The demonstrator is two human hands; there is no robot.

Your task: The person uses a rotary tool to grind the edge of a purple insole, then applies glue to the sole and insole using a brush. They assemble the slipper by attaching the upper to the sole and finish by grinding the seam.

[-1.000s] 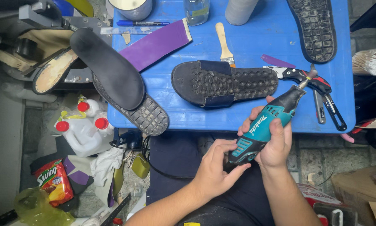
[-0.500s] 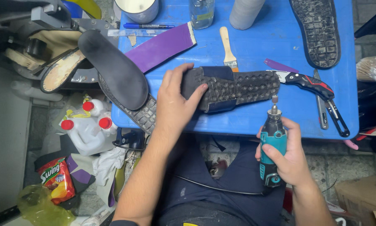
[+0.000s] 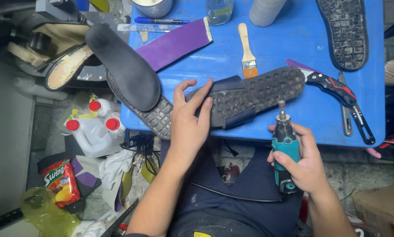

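Sandal (image 3: 249,98), sole up with its studded black tread showing and a dark strap across the middle, lies slantwise on the blue counter (image 3: 293,39), its heel end at the near edge. Left hand (image 3: 190,123) presses flat on that heel end, fingers spread over tread and strap, pinning rather than gripping. Right hand (image 3: 302,164) is clenched round a teal rotary tool (image 3: 285,149), held upright just off the counter's near edge, its small grinding bit close below the sandal's tread but apart from it.

Around them, from big to small: a long black insole and sole (image 3: 126,77) overhanging the counter's left edge, another treaded sole (image 3: 346,30) at the far right, a purple sheet (image 3: 175,41), a folding knife with red and black handle (image 3: 333,87) touching the sandal's toe, and a small brush (image 3: 248,52).

Risks, as I judge them: the bit could skid over the knobbly tread toward the spread left fingers; the sandal, held at one end only, could pivot; the toe could push the knife; and the overhanging sole could drop if the counter is jolted.
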